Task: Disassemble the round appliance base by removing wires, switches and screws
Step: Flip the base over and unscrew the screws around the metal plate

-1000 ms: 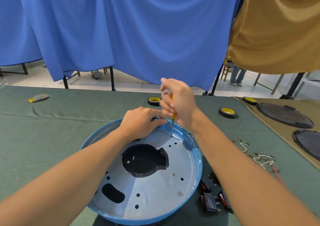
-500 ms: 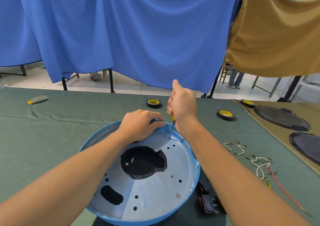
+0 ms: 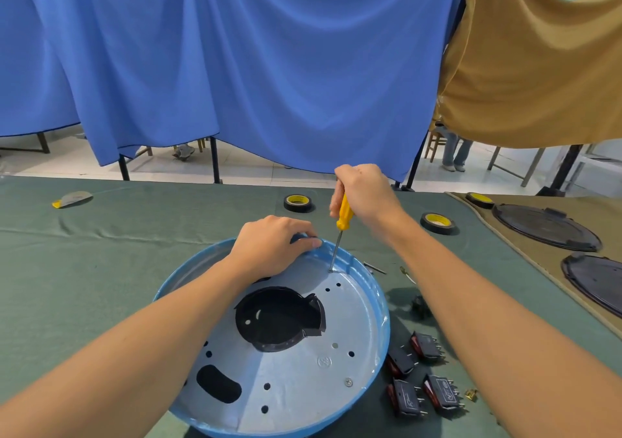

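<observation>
The round blue appliance base lies open side up on the green table, with a silver inner plate and a black centre piece. My left hand rests on the far rim, fingers curled over its edge. My right hand grips the yellow-handled screwdriver upright. Its tip stands on a screw at the far side of the plate. Another screw sits near the front right of the plate.
Several black rocker switches lie right of the base, with small loose parts behind them. Two tape rolls sit farther back. Dark round lids lie on the tan cloth at the right. Blue and tan curtains hang behind.
My right hand has risen along the screwdriver, so the yellow handle now shows below it. The tip stays on the same screw. My left hand keeps its place on the rim.
</observation>
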`<control>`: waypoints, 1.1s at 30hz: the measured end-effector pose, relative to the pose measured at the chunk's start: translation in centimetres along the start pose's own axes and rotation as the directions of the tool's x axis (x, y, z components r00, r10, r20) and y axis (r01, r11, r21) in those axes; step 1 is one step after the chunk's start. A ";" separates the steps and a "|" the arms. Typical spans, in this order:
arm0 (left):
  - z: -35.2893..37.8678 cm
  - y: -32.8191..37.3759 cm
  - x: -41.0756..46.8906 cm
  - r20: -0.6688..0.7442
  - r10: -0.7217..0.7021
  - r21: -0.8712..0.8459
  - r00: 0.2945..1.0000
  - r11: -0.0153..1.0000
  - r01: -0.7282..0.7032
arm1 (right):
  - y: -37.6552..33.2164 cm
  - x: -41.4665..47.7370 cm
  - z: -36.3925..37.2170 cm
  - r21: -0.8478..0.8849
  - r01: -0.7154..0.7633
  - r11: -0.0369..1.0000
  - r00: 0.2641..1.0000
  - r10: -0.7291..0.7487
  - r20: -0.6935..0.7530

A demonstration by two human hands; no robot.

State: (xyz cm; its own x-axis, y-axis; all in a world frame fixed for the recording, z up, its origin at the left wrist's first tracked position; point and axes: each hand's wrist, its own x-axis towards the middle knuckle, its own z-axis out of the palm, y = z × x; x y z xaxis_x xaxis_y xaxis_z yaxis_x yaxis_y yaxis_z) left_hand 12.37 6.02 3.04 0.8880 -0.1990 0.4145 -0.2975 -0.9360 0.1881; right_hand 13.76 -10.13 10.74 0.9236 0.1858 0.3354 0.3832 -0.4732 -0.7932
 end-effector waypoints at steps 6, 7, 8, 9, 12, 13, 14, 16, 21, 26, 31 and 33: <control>0.0 0.1 0.1 0.020 -0.006 -0.024 1.000 1.000 0.007 | -2.6 0.3 -4.2 -0.727 0.074 0.682 0.929 0.218 0.299; -0.1 0.0 0.0 0.024 -0.013 -0.028 1.000 1.000 0.013 | -3.0 0.2 -4.4 -0.732 0.084 0.676 0.896 0.271 0.353; -0.1 0.1 0.0 0.026 -0.017 -0.030 1.000 0.999 0.018 | -3.5 0.1 -4.7 -0.727 0.091 0.680 0.861 0.314 0.401; -0.1 0.1 0.0 0.026 -0.019 -0.029 0.999 0.999 0.020 | -3.8 0.0 -4.8 -0.712 0.096 0.695 0.828 0.341 0.445; 0.0 0.2 0.1 0.028 -0.020 -0.018 0.999 1.000 0.021 | -4.7 -0.2 -4.7 -0.684 0.122 0.720 0.773 0.363 0.520; 0.0 0.2 0.1 0.028 -0.023 -0.018 0.999 1.000 0.024 | -4.9 -0.1 -4.6 -0.682 0.133 0.719 0.764 0.365 0.533; 0.0 0.1 0.1 0.030 -0.025 -0.018 0.999 1.000 0.025 | -5.1 0.0 -4.5 -0.685 0.145 0.714 0.758 0.365 0.541; 0.1 0.0 0.1 0.030 -0.024 -0.019 0.999 1.000 0.025 | -5.3 0.0 -4.2 -0.715 0.191 0.673 0.767 0.352 0.537; 0.3 -0.1 0.1 0.022 -0.023 -0.016 0.999 1.000 0.023 | -5.4 -0.4 -3.9 -0.783 0.387 0.487 0.835 0.176 0.522; 0.3 -0.2 0.1 0.012 -0.022 -0.019 1.000 1.000 0.022 | -5.5 -0.4 -3.7 -0.686 0.435 0.583 0.827 0.042 0.560; 0.4 -0.3 0.0 0.008 -0.029 -0.023 1.000 0.999 0.029 | -5.0 -0.2 -2.5 -0.715 0.390 0.581 0.867 0.029 0.497; 0.4 -0.2 0.0 0.009 -0.020 -0.020 1.000 1.000 0.021 | -4.8 0.0 -2.3 -0.748 0.372 0.549 0.885 0.033 0.464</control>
State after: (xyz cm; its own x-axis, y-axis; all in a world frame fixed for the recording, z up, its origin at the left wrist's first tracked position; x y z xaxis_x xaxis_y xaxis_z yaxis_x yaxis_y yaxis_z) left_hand 12.61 6.09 2.64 0.8971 -0.1824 0.4024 -0.2860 -0.9340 0.2141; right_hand 11.86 -9.81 15.71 0.8356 0.5482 0.0353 0.5452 -0.8354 0.0691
